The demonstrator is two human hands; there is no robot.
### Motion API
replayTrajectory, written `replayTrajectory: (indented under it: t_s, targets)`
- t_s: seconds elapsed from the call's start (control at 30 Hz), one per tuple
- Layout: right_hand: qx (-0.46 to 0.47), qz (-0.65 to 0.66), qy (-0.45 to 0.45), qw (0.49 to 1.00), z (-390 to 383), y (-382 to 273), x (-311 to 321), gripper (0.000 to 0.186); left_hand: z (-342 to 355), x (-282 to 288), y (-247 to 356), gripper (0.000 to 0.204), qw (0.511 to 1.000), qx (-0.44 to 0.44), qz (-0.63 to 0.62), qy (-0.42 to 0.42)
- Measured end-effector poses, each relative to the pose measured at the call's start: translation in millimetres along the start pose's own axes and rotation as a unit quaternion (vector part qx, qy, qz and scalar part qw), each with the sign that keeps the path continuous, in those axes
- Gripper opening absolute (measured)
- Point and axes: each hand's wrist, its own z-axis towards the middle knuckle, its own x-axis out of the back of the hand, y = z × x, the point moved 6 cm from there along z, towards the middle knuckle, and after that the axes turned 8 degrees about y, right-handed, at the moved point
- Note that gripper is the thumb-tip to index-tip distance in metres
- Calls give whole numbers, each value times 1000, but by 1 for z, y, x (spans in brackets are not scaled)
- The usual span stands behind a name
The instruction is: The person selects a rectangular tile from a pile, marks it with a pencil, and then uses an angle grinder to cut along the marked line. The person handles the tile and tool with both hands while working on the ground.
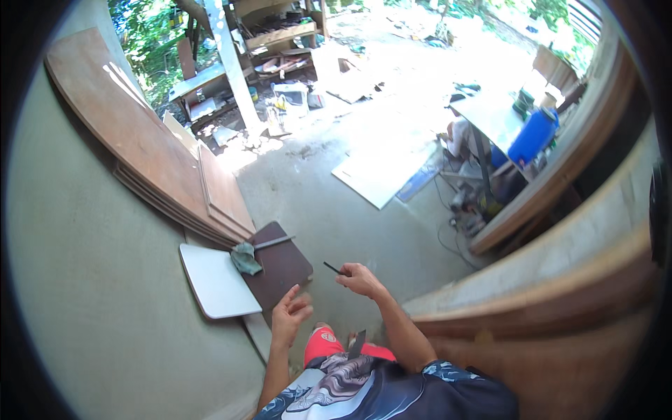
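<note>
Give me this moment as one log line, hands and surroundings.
Right hand: holds thin dark stick | Left hand: fingers partly curled, no object visible | Nearby: brown board, grey-green cloth, white panel

Head view: left fisheye of a side-by-side pair, worn on the person's head, upright
Facing: down and forward, from the shirt point(448, 395) at 6 o'clock to the bright yard point(406, 42) at 12
Near: shirt closest, then left hand point(289, 316) at 7 and right hand point(360, 280) at 5
Far: shelf point(280, 35) at 11
Rim: bends boards point(140, 147) at 10, wood point(560, 301) at 4
</note>
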Motion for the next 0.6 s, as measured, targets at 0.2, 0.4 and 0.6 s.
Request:
replayTrajectory:
  t_s: [0.2, 0.4, 0.6]
  targets:
    - [23, -85, 22, 996, 237, 44, 57, 41, 190, -19, 73, 97, 997, -40, -38, 49]
    - [-251, -273, -146, 917, 326, 265, 100, 32, 382, -55, 175, 88, 998, -21, 54, 38]
    - [-540, -107, 11, 834, 310, 323, 181, 24, 537, -113, 331, 85, 986, -109, 116, -51]
